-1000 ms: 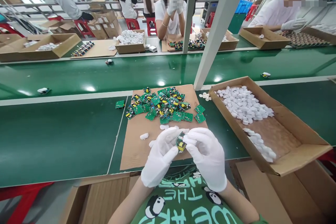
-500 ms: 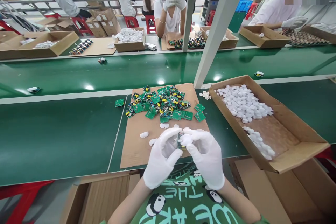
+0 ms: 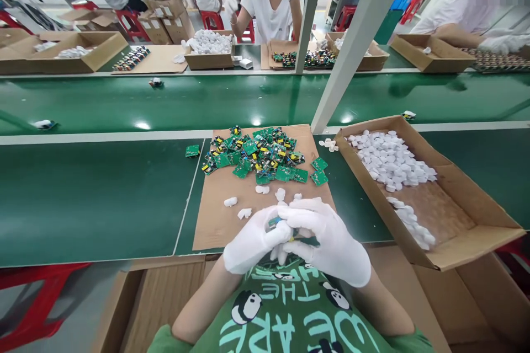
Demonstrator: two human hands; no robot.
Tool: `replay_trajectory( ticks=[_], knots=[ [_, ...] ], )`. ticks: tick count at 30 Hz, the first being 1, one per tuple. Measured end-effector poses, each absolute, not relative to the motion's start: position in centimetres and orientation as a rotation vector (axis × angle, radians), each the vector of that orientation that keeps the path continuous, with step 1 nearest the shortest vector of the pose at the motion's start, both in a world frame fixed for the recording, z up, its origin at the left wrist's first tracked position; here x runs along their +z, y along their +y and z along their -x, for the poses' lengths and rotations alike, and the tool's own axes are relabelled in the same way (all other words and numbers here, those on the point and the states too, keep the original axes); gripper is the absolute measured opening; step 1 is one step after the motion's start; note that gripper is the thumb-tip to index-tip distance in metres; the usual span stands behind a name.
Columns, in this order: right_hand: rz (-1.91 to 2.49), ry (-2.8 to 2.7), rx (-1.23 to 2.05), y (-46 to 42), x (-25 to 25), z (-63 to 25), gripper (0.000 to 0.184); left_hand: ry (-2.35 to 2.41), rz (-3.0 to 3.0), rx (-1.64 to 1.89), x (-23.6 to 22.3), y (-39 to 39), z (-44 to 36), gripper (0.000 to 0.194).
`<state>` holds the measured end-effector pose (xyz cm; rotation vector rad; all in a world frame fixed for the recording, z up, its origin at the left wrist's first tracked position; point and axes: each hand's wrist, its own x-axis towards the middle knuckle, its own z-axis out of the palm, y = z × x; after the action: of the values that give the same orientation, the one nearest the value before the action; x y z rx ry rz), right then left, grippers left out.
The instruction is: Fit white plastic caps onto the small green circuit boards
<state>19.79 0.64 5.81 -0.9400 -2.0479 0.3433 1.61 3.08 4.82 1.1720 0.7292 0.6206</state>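
My gloved left hand (image 3: 259,240) is closed around a small circuit board (image 3: 274,223), and only bits of its blue-green and yellow show between the fingers. From the right, my gloved right hand (image 3: 329,237) curls its fingers over the same board, hiding most of it. Both hands are just above the near edge of a cardboard sheet (image 3: 207,226). Past them on that sheet lies a heap of green circuit boards (image 3: 252,149) with yellow and black parts. Several small white rounded pieces, such as this white piece (image 3: 231,202), are scattered between heap and hands.
An open cardboard box (image 3: 451,220) of white discs stands at the right. A slanted metal post (image 3: 348,44) rises behind the sheet. Beyond runs a green conveyor belt (image 3: 223,102) carrying a few boards. Across it, people in white gloves sit among boxes.
My right hand has turned over the board, its fingers now covering more of it and the white piece on it. The board has gone lower. Across the belt, a person has lowered one hand.
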Motion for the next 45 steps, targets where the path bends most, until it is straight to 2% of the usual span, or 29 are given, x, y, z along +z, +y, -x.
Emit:
replay_trajectory(
  ticks=[4, 7, 14, 17, 21, 24, 28, 35, 39, 43, 45],
  knots=[
    [0.79, -2.006, 0.35, 1.1, 4.7, -19.8, 0.036, 0.666, -1.098, 0.662, 5.3, 2.5, -1.7, 0.042],
    [0.697, -1.987, 0.341, 1.1, 4.2, -19.9, 0.039, 0.66, -1.01, 0.651, 5.4, 2.1, -1.9, 0.036],
    [0.722, -2.013, 0.251, 0.7, 4.4, -19.7, 0.033, 0.568, -1.018, 0.588, 6.1, 1.7, -1.9, 0.04],
    [0.676, -2.012, 0.255, 0.5, 4.0, -19.6, 0.033, 0.589, -1.112, 0.59, 6.3, 1.4, -1.8, 0.035],
    [0.677, -1.953, 0.352, 0.4, 3.5, -19.7, 0.044, 0.635, -1.098, 0.594, 6.6, 1.3, -1.9, 0.025],
    [0.713, -2.009, 0.32, 0.5, 3.8, -19.9, 0.048, 0.547, -1.018, 0.524, 6.9, 1.4, -1.7, 0.033],
    [0.699, -2.104, 0.256, 0.3, 4.5, -20.1, 0.038, 0.517, -0.969, 0.55, 6.8, 1.3, -1.4, 0.042],
    [0.659, -2.024, 0.172, 0.1, 4.9, -19.5, 0.03, 0.433, -0.747, 0.616, 5.5, 0.5, -1.9, 0.051],
    [0.682, -2.067, 0.308, 0.5, 5.7, -19.3, 0.042, 0.502, -0.781, 0.619, 6.2, 0.7, -1.8, 0.045],
    [0.689, -2.206, 0.24, 0.7, 5.9, -19.4, 0.043, 0.553, -1.119, 0.632, 6.8, 1.3, -1.5, 0.013],
    [0.694, -2.223, 0.188, 0.7, 5.6, -19.5, 0.041, 0.626, -1.274, 0.665, 7.0, 1.5, -1.4, 0.017]
  ],
)
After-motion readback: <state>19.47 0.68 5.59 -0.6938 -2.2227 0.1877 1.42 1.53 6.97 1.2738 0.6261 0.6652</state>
